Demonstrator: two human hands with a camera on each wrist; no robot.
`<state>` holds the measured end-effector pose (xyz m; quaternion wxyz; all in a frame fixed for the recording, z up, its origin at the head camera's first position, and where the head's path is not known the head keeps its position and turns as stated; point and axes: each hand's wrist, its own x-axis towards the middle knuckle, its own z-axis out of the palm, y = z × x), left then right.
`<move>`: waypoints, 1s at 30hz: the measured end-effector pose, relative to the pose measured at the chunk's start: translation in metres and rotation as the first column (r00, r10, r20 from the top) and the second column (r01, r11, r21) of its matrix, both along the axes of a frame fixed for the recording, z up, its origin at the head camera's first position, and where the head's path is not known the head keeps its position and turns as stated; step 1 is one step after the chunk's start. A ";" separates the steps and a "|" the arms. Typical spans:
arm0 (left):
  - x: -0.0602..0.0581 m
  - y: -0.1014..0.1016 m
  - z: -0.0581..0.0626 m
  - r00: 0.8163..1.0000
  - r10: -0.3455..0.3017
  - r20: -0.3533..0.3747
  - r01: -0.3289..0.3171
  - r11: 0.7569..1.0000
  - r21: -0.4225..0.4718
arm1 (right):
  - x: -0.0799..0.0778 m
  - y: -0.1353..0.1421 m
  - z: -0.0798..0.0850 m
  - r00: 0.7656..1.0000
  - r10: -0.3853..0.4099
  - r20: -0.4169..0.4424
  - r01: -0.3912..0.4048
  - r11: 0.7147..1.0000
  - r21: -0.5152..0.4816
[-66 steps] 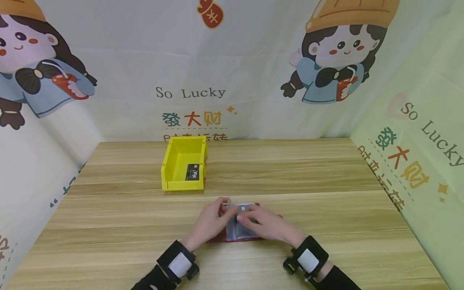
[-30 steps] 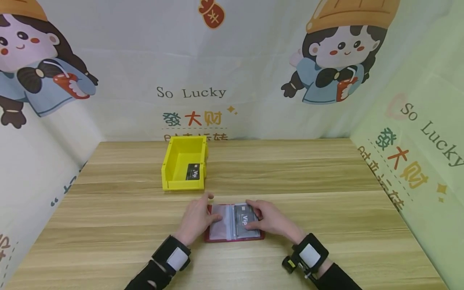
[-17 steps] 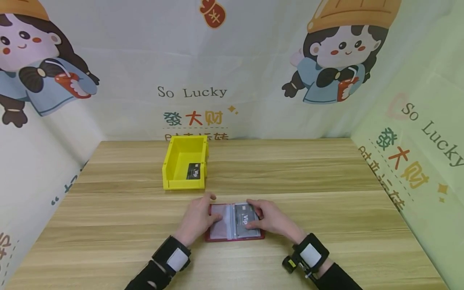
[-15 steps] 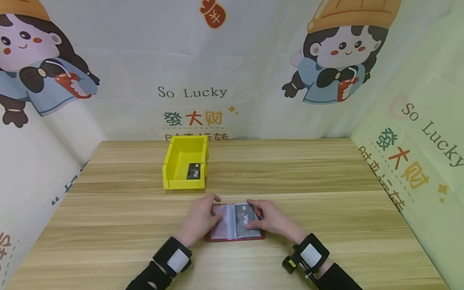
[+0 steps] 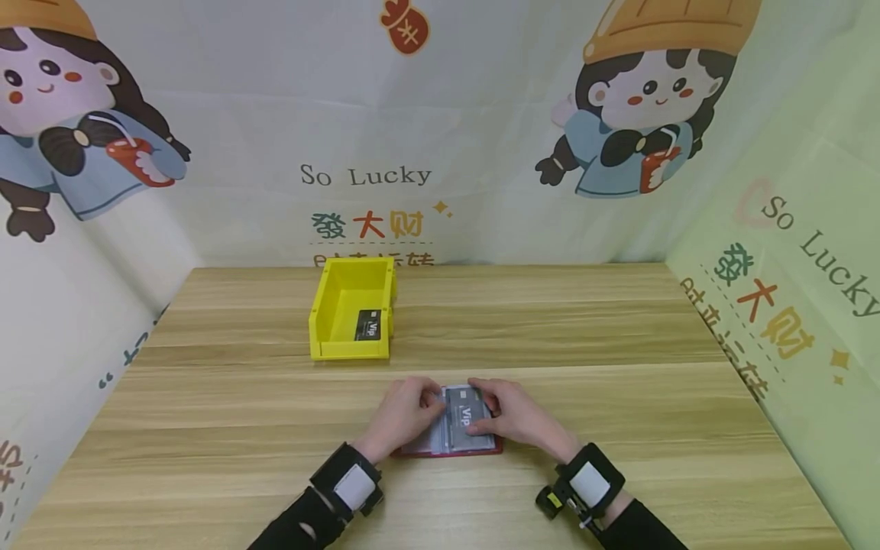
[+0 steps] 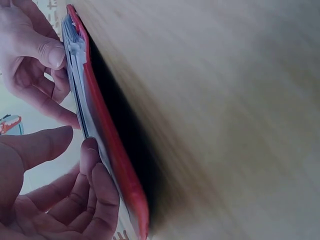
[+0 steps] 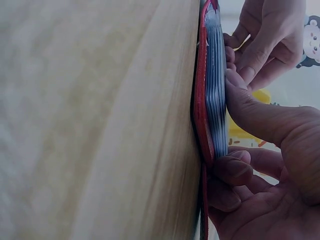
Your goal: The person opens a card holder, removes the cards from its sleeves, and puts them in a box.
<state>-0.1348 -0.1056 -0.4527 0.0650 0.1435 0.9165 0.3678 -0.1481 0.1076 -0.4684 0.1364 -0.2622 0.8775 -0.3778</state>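
Observation:
A red card holder (image 5: 429, 443) with clear plastic sleeves lies spread on the table. Its right-hand sleeve shows a dark grey "Vip" card (image 5: 462, 420). My right hand (image 5: 519, 416) grips the right side, thumb on the sleeve and fingers curled at the edge of the stacked sleeves (image 7: 216, 95). Over the left half is my left hand (image 5: 406, 412), thumb and fingertips near the middle fold. In the left wrist view, the left thumb (image 6: 52, 145) stands apart from the loosely curled fingers, whose tips touch the sleeve edges above the red cover (image 6: 112, 125).
Behind the card holder, a yellow bin (image 5: 351, 353) stands on the wooden table (image 5: 550, 328). One black "Vip" card (image 5: 368, 325) lies inside it. A printed cloth (image 5: 481, 137) hangs along the back and sides.
My left hand first moves left off the middle, baring the left sleeve, then comes back right toward the fold. My right hand shifts slightly, then keeps its grip on the right side.

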 end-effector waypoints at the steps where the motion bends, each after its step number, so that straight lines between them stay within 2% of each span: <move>1: 0.000 0.000 0.000 1.000 0.003 0.012 -0.003 1.000 0.002 | 0.000 0.000 0.000 1.000 -0.001 0.002 0.001 1.000 0.002; 7: -0.002 0.003 0.001 0.999 -0.012 0.053 0.012 1.000 0.000 | 0.000 0.000 0.001 1.000 0.001 0.012 0.000 1.000 -0.006; 13: -0.002 0.007 0.000 0.999 -0.044 0.020 0.044 0.999 -0.008 | -0.001 -0.001 0.000 1.000 0.001 -0.004 -0.001 1.000 -0.005; 19: 0.000 0.008 0.001 0.999 -0.036 -0.003 0.036 0.999 -0.013 | -0.001 -0.002 0.000 1.000 -0.001 -0.014 0.001 1.000 0.007; 30: -0.002 0.006 0.005 0.997 -0.013 0.073 0.007 0.997 0.076 | -0.002 -0.003 -0.001 1.000 -0.014 0.000 0.014 1.000 -0.010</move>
